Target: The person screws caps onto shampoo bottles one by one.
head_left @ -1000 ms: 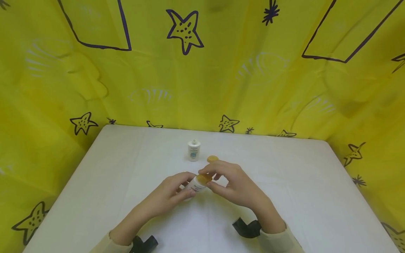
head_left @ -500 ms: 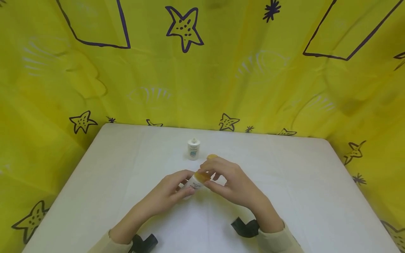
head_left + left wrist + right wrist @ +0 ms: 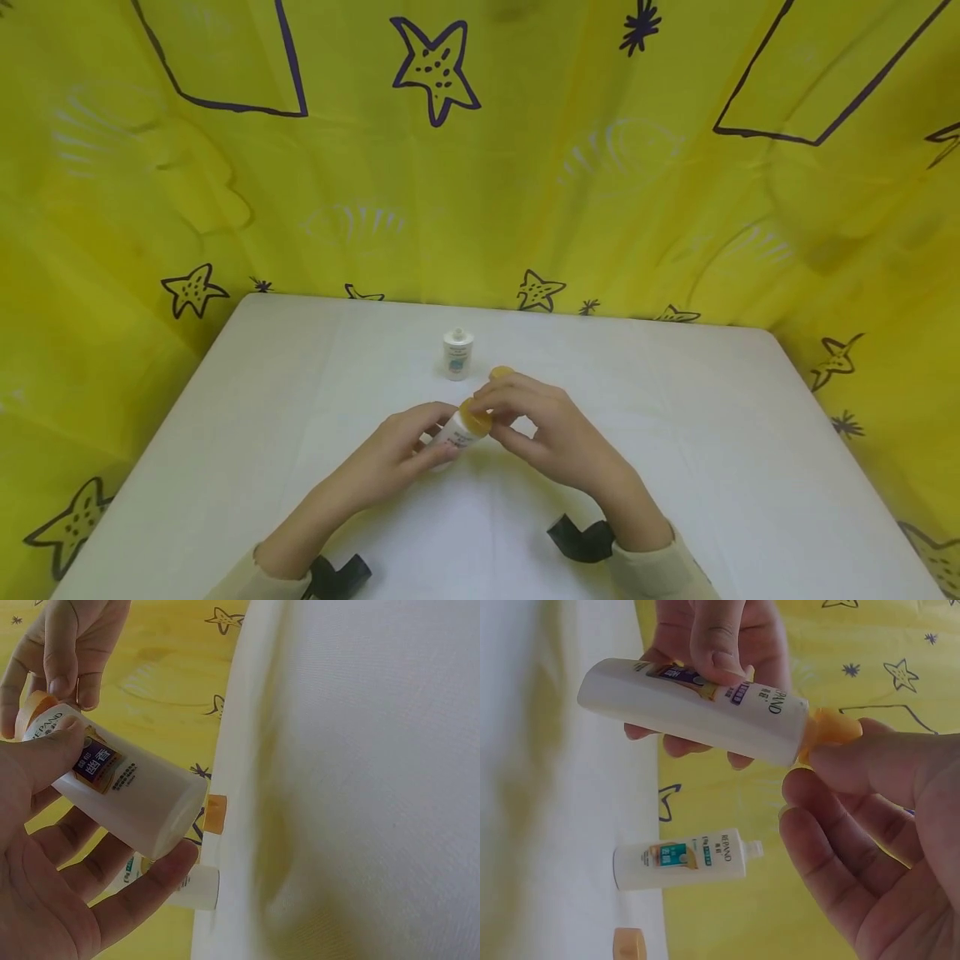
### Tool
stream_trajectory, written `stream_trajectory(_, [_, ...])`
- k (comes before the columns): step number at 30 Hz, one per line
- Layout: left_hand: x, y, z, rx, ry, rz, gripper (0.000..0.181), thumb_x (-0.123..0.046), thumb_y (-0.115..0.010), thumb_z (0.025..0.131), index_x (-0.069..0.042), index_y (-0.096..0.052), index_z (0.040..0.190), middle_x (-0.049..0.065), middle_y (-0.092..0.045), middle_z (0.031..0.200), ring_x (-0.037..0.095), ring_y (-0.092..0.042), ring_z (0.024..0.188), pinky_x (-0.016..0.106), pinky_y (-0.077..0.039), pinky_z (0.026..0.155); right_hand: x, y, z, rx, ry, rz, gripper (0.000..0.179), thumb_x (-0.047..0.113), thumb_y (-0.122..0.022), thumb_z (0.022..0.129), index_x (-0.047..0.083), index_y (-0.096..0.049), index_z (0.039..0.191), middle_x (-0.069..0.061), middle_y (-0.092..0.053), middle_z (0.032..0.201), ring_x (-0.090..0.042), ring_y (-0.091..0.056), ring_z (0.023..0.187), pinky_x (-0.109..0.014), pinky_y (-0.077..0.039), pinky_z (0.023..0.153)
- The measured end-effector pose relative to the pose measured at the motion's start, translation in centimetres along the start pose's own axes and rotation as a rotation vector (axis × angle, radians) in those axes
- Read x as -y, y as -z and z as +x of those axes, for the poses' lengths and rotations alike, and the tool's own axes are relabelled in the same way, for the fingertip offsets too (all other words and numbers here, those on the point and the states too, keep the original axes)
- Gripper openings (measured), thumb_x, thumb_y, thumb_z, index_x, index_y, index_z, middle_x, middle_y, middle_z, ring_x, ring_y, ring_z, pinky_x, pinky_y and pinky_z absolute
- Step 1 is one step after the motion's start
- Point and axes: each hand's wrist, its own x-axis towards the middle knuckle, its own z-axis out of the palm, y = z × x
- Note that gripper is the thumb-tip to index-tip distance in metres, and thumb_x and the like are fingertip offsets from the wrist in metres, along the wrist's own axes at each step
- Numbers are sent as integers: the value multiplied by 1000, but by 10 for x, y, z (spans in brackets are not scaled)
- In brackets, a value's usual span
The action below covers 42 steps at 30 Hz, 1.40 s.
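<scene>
My left hand (image 3: 393,454) grips a white shampoo bottle (image 3: 697,712) with a purple label, thumb on its front and fingers behind. The bottle is held tilted above the table, its top toward my right hand (image 3: 551,429). That hand pinches the orange cap (image 3: 831,733) at the bottle's top between thumb and fingers. In the right wrist view the cap sits skewed at the neck, partly hidden by the thumb. Behind the hands stands a second white bottle (image 3: 457,357) with a teal label and a bare nozzle. A loose orange cap (image 3: 501,372) lies beside it, half covered by my right hand.
The table (image 3: 360,350) has a white top with rounded far corners. A yellow curtain (image 3: 495,183) printed with stars and shells hangs behind it and along both sides. Black straps with stubby mounts (image 3: 581,539) are on both wrists.
The right fingers have shifted over the orange cap and the cap's angle has turned a little. The held bottle has moved slightly left and up. The standing bottle and loose cap stay put.
</scene>
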Motion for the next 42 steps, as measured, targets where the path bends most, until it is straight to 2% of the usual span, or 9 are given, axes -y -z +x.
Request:
stream_trajectory(3, [0,-1,0,1,-4,-7,30,-30,-64,98,-24,-58,127,-9,-65,110,13,-65,97,30,-57,76,-1,-1,0,7,-1,12,32,-4,-69,88,14,-68,115,3,-67,114,-9,-64,96,-25,-57,78])
stream_trajectory(9, [0,-1,-1,2,2,-11,28,-30,-64,98,-27,-58,125,-13,-64,111,11,-65,97,30,-57,77,-1,-2,-2,5,-31,-34,28,4,-72,89,16,-69,114,3,-66,118,-14,-62,111,-29,-57,80])
stream_trajectory(14, [-2,-1,-2,0,0,4,26,-29,-64,98,-27,-58,124,-15,-64,111,9,-65,98,29,-57,78,0,-3,-1,-3,-37,-53,26,10,-76,88,16,-69,112,0,-64,124,-14,-62,110,-28,-56,83])
stream_trajectory(19, [-3,-1,-2,2,0,15,28,-30,-64,99,-28,-58,126,-16,-64,111,11,-65,99,29,-56,78,1,-6,1,-22,-10,-36,24,10,-74,89,17,-67,110,1,-64,125,-12,-62,108,-29,-54,89])
stream_trajectory(23, [-2,-2,-2,1,-8,29,29,-32,-63,99,-29,-57,127,-17,-63,111,9,-65,98,28,-56,78,1,-9,1,-23,13,-27,22,8,-73,90,17,-67,108,3,-66,119,-13,-62,110,-30,-55,83])
stream_trajectory(29, [0,-3,-2,-1,-5,34,28,-32,-63,99,-30,-57,126,-17,-63,113,8,-65,95,28,-55,78,1,-9,-1,-4,-9,-36,23,11,-74,90,18,-68,110,4,-66,116,-12,-62,108,-28,-56,75])
stream_trajectory(36, [0,-1,-3,-21,-1,35,31,-31,-64,98,-27,-57,128,-15,-63,113,9,-65,96,28,-56,78,2,-7,-2,-7,-12,-34,33,6,-73,88,18,-68,119,5,-66,118,-11,-62,105,-27,-56,75])
stream_trajectory(42, [0,3,-3,-37,0,39,31,-30,-64,98,-26,-58,127,-14,-64,113,10,-65,97,28,-56,77,2,-7,0,-28,13,-37,41,-9,-67,83,16,-69,115,2,-65,120,-14,-63,109,-25,-56,76])
